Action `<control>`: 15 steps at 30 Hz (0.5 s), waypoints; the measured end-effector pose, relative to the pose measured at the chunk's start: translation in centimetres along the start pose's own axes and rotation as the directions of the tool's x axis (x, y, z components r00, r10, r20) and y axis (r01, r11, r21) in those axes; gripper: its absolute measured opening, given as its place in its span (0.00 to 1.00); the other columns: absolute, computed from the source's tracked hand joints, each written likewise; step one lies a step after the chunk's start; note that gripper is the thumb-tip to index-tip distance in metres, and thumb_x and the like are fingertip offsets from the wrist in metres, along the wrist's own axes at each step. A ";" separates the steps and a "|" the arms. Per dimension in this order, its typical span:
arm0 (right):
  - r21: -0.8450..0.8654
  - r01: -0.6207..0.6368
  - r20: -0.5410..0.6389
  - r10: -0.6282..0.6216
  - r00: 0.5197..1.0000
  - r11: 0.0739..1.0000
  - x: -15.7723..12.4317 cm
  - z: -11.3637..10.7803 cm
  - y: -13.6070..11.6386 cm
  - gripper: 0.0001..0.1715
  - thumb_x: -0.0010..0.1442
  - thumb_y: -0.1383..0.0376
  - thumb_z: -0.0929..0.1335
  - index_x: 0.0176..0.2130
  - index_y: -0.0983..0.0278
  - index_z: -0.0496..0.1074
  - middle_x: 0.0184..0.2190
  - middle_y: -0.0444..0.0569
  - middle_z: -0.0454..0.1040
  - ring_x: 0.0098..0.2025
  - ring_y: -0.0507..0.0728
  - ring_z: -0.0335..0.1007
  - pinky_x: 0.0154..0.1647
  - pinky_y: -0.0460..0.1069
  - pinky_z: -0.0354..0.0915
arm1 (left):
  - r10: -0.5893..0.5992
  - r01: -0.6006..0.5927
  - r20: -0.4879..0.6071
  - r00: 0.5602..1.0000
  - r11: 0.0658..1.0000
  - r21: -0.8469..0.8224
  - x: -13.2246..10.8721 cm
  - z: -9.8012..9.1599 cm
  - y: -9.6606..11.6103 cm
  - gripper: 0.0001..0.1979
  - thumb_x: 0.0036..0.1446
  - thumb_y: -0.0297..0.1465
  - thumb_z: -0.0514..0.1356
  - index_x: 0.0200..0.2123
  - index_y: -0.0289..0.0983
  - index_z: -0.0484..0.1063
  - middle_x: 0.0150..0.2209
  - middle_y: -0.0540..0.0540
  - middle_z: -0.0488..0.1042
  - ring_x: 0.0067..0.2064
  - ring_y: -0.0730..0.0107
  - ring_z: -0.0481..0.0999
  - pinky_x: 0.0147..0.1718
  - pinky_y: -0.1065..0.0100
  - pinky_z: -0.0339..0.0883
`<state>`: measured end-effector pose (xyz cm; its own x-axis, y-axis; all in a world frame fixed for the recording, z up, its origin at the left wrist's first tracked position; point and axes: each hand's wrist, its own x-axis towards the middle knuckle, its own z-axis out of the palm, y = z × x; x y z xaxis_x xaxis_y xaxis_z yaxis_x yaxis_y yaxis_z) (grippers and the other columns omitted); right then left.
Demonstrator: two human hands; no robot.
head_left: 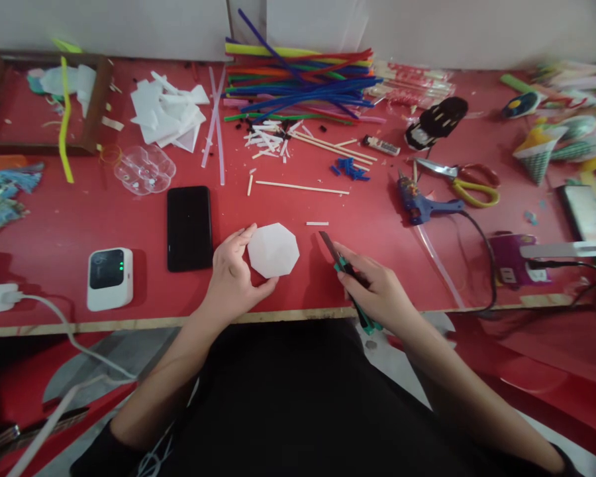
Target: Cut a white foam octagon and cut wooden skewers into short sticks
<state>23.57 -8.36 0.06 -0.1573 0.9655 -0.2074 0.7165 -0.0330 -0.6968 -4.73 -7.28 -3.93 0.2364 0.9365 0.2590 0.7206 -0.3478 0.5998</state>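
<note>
My left hand (234, 273) pinches the left edge of a white many-sided foam piece (274, 250) that lies flat on the red table (129, 218). To the right of it, my right hand (377, 291) is closed round a green utility knife (345, 271). The knife's dark blade points up and left toward the foam piece, a little apart from it. A small white strip (317, 223) lies just beyond the blade.
A black phone (189, 227) and a white device (109, 278) lie left of my hands. Farther back are white foam scraps (166, 116), pipe cleaners (298, 83), wooden sticks (302, 189), a blue glue gun (420, 202), scissors (464, 180) and a clear plastic tray (144, 169).
</note>
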 end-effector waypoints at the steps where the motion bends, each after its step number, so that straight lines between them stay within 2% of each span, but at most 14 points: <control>1: 0.002 -0.001 0.001 0.001 1.000 1.000 0.0 0.0 0.0 0.31 0.66 0.61 0.64 0.66 0.62 0.68 0.47 0.53 0.80 0.43 0.59 0.77 0.44 0.53 0.73 | 0.012 -0.012 -0.015 1.000 1.000 0.005 0.0 0.1 -0.1 0.48 0.51 0.38 0.71 0.68 0.34 0.50 0.63 0.27 0.65 0.66 0.39 0.66 0.62 0.40 0.61; 5: 0.017 0.002 0.003 -0.002 1.000 1.000 -0.1 0.1 -0.2 0.31 0.65 0.62 0.64 0.65 0.64 0.69 0.45 0.53 0.80 0.40 0.57 0.76 0.42 0.52 0.72 | 0.047 -0.045 -0.049 0.998 0.999 0.025 -0.2 0.4 -0.2 0.49 0.52 0.43 0.72 0.68 0.35 0.48 0.63 0.27 0.66 0.65 0.40 0.66 0.62 0.41 0.62; 8: 0.034 0.013 0.022 -0.014 1.000 0.999 0.0 0.4 -0.5 0.31 0.65 0.62 0.64 0.66 0.63 0.68 0.41 0.51 0.79 0.37 0.56 0.75 0.37 0.50 0.71 | 0.048 -0.045 -0.065 0.997 0.998 0.054 -0.4 0.4 0.1 0.51 0.49 0.51 0.72 0.66 0.35 0.51 0.62 0.27 0.67 0.64 0.40 0.67 0.62 0.42 0.63; 11: 0.033 0.042 0.029 -0.043 0.999 0.999 0.3 0.7 -1.1 0.30 0.66 0.62 0.64 0.65 0.63 0.69 0.37 0.49 0.78 0.33 0.54 0.72 0.35 0.50 0.70 | 0.059 -0.052 -0.059 0.997 0.992 0.112 -0.4 0.4 1.1 0.52 0.47 0.59 0.69 0.65 0.35 0.55 0.64 0.25 0.64 0.65 0.36 0.64 0.63 0.40 0.59; 13: 0.031 0.074 0.024 -0.074 0.997 0.997 0.7 1.0 -1.7 0.30 0.65 0.63 0.64 0.65 0.63 0.69 0.35 0.48 0.77 0.32 0.54 0.71 0.38 0.50 0.70 | 0.065 -0.062 -0.016 0.998 0.989 0.135 -0.3 0.4 1.9 0.48 0.51 0.58 0.66 0.64 0.34 0.57 0.66 0.26 0.63 0.68 0.35 0.60 0.65 0.40 0.55; 15: 0.047 0.098 0.017 -0.099 0.995 0.994 1.2 1.4 -2.1 0.30 0.65 0.65 0.63 0.65 0.63 0.69 0.36 0.49 0.77 0.35 0.54 0.73 0.41 0.50 0.71 | 0.077 -0.083 0.049 0.996 0.985 0.149 -0.1 0.5 2.8 0.39 0.59 0.52 0.64 0.64 0.34 0.60 0.68 0.28 0.62 0.71 0.36 0.56 0.65 0.40 0.54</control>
<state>20.89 -7.48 0.34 -0.2391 0.9595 -0.1488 0.6650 0.0501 -0.7451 -2.42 -8.27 -2.66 0.3230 0.9081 0.2666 0.7874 -0.4141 0.4566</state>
